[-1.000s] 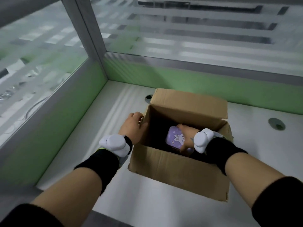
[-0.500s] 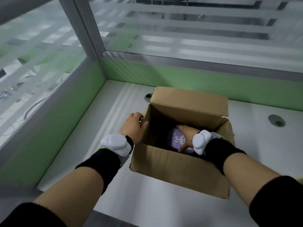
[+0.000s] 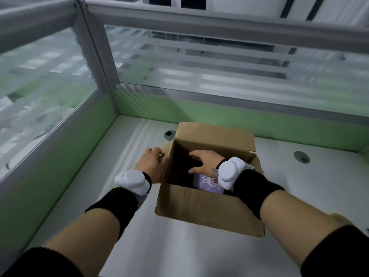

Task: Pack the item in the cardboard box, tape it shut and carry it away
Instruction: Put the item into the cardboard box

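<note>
We see the left hand (image 3: 151, 164) pinching the left wall of the box (image 3: 209, 206) on the bench (image 3: 139, 246), the right hand (image 3: 205, 162) spread and empty inside it, above the purple case (image 3: 207, 183), which looks light, stiff and slick, so take its edges.

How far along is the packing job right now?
Done: the purple bunny-print item lies inside the cardboard box. In hand: the right hand is inside the box above it, fingers spread, gripping nothing; the left hand holds the box's left wall. Left: the flaps are up, untaped, and the box sits on the white desk.
</note>
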`<act>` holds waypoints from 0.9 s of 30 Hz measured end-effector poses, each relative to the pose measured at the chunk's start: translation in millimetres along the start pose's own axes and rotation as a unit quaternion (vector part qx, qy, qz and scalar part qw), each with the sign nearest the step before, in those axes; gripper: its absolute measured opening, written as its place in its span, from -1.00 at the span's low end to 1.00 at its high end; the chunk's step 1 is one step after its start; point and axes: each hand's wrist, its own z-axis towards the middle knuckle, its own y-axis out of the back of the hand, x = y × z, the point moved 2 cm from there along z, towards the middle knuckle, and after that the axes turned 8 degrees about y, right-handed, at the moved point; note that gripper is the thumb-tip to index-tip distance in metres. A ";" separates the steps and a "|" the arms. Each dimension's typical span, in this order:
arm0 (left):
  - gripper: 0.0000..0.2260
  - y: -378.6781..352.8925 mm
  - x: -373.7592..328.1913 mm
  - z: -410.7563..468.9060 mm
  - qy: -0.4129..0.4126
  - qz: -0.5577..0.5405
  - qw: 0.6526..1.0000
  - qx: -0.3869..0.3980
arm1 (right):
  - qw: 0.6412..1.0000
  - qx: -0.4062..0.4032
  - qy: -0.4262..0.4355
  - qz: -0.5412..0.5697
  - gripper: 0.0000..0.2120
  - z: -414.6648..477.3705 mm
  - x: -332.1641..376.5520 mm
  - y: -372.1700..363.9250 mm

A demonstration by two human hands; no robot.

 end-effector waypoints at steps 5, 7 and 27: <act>-0.61 3.1 15.7 3.5 0.028 -0.023 0.999 -0.013 | 1.000 -0.007 0.003 0.008 -0.35 0.1 19.0 -1.7; -0.60 2.9 24.1 3.8 0.054 -0.030 0.998 -0.005 | 1.000 -0.007 0.001 0.010 -0.36 -0.1 25.4 -4.4; -0.67 36.8 -34.4 -27.1 -0.021 -0.181 0.982 -0.042 | 0.999 -0.047 0.006 -0.001 -0.37 -35.3 26.2 12.4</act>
